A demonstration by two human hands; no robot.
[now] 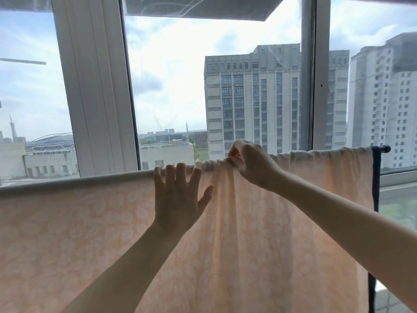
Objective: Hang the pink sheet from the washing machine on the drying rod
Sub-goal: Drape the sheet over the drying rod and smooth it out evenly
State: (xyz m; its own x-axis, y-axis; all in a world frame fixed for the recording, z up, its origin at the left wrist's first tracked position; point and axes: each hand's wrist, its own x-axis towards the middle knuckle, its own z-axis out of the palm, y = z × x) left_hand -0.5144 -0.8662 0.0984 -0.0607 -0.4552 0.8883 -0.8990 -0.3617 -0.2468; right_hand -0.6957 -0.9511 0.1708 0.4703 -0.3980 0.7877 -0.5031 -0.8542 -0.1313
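Observation:
The pink sheet (pixel 94 227), pale with a faint leaf pattern, hangs draped over the drying rod (pixel 383 149) across nearly the whole width of the view. My left hand (pixel 178 195) lies flat against the sheet with fingers spread, fingertips over the top of the rod. Just to its right, my right hand (pixel 248 163) pinches a bunched fold of the sheet on top of the rod. The cloth is gathered into creases below that pinch. The rod's dark right end sticks out past the sheet's edge.
Large windows with white frames (pixel 97 86) stand directly behind the rod, with tall buildings outside. A dark blue strip (pixel 376 177) hangs at the sheet's right edge. A window sill (pixel 397 177) runs at the right.

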